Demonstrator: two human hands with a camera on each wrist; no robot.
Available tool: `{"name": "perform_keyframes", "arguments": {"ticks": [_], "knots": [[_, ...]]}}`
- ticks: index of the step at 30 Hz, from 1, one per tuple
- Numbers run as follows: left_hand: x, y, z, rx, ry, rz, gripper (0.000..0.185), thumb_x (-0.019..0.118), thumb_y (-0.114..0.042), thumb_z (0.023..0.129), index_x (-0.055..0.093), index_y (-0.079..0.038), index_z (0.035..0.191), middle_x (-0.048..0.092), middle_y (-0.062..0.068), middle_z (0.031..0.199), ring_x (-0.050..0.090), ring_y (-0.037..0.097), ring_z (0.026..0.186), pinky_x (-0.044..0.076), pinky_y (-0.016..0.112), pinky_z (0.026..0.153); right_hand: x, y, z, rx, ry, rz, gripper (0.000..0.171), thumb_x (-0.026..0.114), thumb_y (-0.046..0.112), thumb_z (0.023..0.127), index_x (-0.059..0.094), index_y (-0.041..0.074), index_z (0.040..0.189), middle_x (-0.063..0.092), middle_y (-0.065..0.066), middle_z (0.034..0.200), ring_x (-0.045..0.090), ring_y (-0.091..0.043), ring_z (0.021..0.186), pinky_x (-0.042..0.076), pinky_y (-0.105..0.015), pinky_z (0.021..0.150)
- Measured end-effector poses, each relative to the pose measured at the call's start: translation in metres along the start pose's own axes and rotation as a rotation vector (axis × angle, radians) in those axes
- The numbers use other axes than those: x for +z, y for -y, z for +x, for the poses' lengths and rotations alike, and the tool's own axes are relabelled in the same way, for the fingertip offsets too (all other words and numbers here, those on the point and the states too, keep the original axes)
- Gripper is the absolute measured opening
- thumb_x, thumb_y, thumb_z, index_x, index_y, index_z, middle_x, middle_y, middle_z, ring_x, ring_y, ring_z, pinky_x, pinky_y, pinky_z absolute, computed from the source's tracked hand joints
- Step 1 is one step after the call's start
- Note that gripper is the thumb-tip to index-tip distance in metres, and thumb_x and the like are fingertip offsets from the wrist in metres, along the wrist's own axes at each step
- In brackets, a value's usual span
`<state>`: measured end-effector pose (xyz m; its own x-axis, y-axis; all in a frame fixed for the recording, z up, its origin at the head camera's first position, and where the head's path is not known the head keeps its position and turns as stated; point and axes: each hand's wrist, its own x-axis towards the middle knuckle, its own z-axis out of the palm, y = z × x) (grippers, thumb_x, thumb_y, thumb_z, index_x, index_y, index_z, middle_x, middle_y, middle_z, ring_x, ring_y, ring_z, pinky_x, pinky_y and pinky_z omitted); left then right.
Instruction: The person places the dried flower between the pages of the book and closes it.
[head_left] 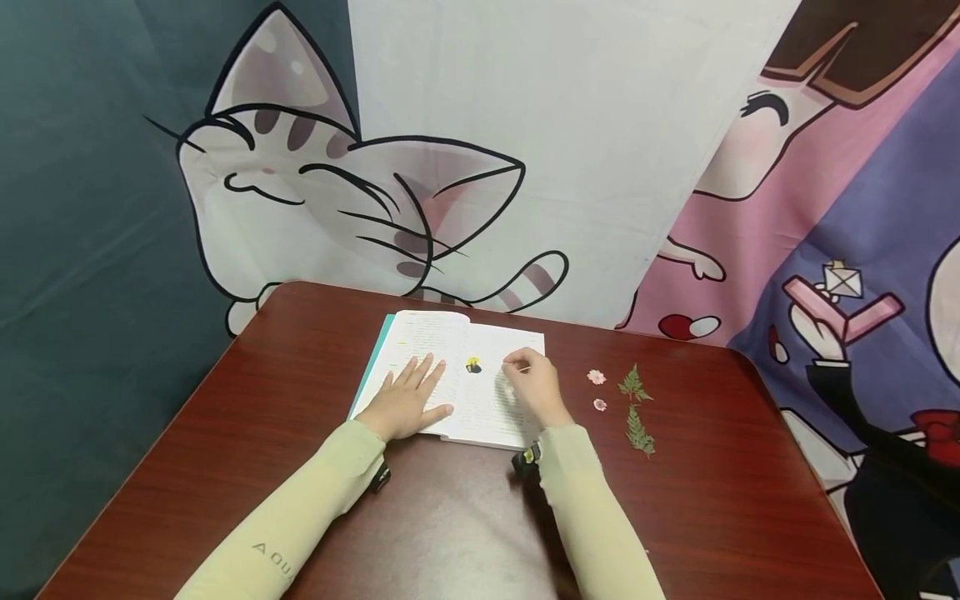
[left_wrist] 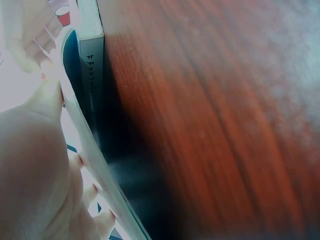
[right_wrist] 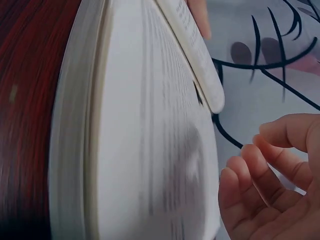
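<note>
An open book (head_left: 495, 421) with a teal cover edge lies on the table. My left hand (head_left: 402, 404) rests on its left page, fingers spread and straight; in the left wrist view this hand (left_wrist: 35, 170) lies along the page edge. On the right page sits a small yellow and dark flower (head_left: 473, 365), near the fold. My right hand (head_left: 536, 383) hovers over the right page's outer side, thumb and forefinger pinching what looks like a thin pale stick (head_left: 522, 368). The right wrist view has this hand (right_wrist: 275, 180) beyond the page, its fingers curled in.
To the right of the book lie two small pink flowers (head_left: 596, 377) and two green fern-like leaves (head_left: 640, 432). The reddish-brown table (head_left: 720, 500) reaches a cartoon-printed cloth (head_left: 585, 100) at the back. Dark wrist cameras (head_left: 525, 458) sit under both wrists.
</note>
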<state>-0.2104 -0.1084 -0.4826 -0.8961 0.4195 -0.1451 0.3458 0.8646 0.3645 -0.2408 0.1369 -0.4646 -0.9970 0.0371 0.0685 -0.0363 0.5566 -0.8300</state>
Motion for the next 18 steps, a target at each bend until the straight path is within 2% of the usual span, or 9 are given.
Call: {"name": "perform_keyframes", "arguments": {"ticks": [3,9,14,18], "knots": [[0.003,0.002,0.002,0.0,0.001,0.003,0.083,0.042,-0.06,0.103,0.012,-0.014,0.164,0.006,0.012,0.17,0.003,0.037,0.155,0.01,0.067,0.118,-0.012,-0.003,-0.006,-0.01,-0.026,-0.02,0.01,0.066,0.011,0.093,0.072,0.004,0.099,0.068,-0.009,0.091,0.064,-0.025,0.088,0.051,-0.039,0.078],[0.004,0.004,0.002,0.003,0.001,0.005,0.084,0.04,-0.063,0.102,0.012,-0.014,0.164,0.005,0.012,0.17,0.003,0.037,0.155,0.01,0.067,0.118,-0.029,-0.015,-0.014,0.016,-0.088,-0.033,0.015,0.066,0.01,0.093,0.072,0.002,0.104,0.069,-0.012,0.093,0.064,-0.027,0.09,0.049,-0.036,0.077],[0.002,0.002,0.001,-0.002,0.007,0.003,0.083,0.041,-0.061,0.103,0.013,-0.013,0.164,0.006,0.014,0.17,0.004,0.039,0.155,0.009,0.067,0.118,-0.036,-0.026,-0.019,0.075,-0.113,-0.078,0.022,0.067,0.012,0.091,0.071,-0.001,0.109,0.069,-0.014,0.095,0.063,-0.029,0.09,0.05,-0.039,0.077],[0.004,0.003,0.002,0.0,-0.008,0.0,0.083,0.041,-0.061,0.102,0.013,-0.013,0.164,0.006,0.013,0.17,0.004,0.038,0.155,0.009,0.067,0.118,-0.037,-0.033,-0.023,0.138,-0.089,-0.102,0.03,0.066,0.011,0.091,0.068,-0.005,0.116,0.068,-0.018,0.1,0.063,-0.032,0.094,0.051,-0.044,0.082]]}}
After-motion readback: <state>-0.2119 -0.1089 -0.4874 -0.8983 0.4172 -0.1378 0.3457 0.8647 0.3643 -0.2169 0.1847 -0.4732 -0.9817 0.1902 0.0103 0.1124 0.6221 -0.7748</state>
